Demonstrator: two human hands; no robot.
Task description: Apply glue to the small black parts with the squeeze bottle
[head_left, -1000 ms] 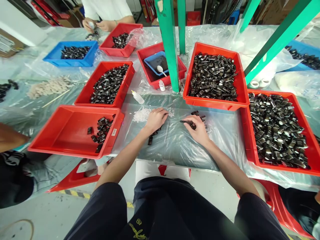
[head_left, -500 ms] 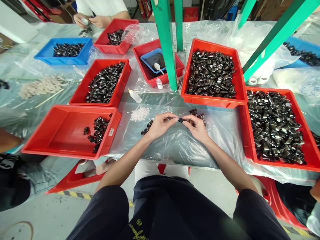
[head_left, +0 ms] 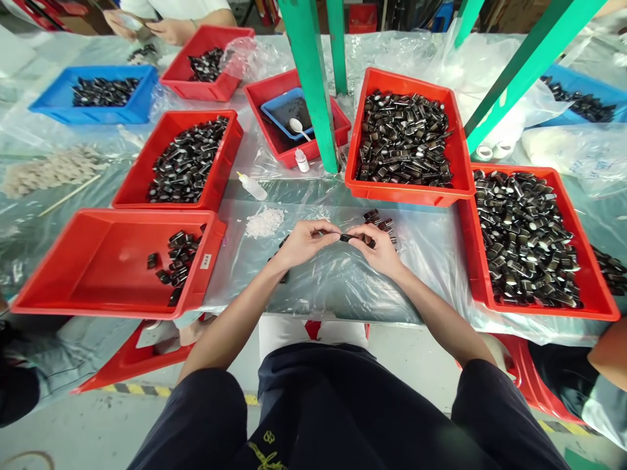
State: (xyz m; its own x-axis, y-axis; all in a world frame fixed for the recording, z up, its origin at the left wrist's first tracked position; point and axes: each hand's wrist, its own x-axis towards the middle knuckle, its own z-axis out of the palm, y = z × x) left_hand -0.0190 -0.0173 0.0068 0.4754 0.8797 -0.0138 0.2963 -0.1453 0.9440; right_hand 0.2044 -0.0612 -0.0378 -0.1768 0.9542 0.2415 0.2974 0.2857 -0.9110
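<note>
In front of me, both hands meet over the plastic-covered table. My right hand pinches a small glossy black piece between thumb and fingertips. My left hand is closed in a pinch at the left end of that piece; anything tiny between its fingertips is too small to make out. Behind the right hand lies a small group of similar dark pieces, partly covered by it. More dark pieces show beside my left wrist, mostly hidden. Beyond the left hand is a heap of small white bits.
Red bins of black pieces stand left, back right and right. A sparsely filled red bin sits near left. Small bottles and a green post stand ahead. Other people's hands work at far left.
The view has shifted slightly, so the table things appear further left and the far ones higher. Both hands stay together at the black piece, which now sits more level between the fingertips.
</note>
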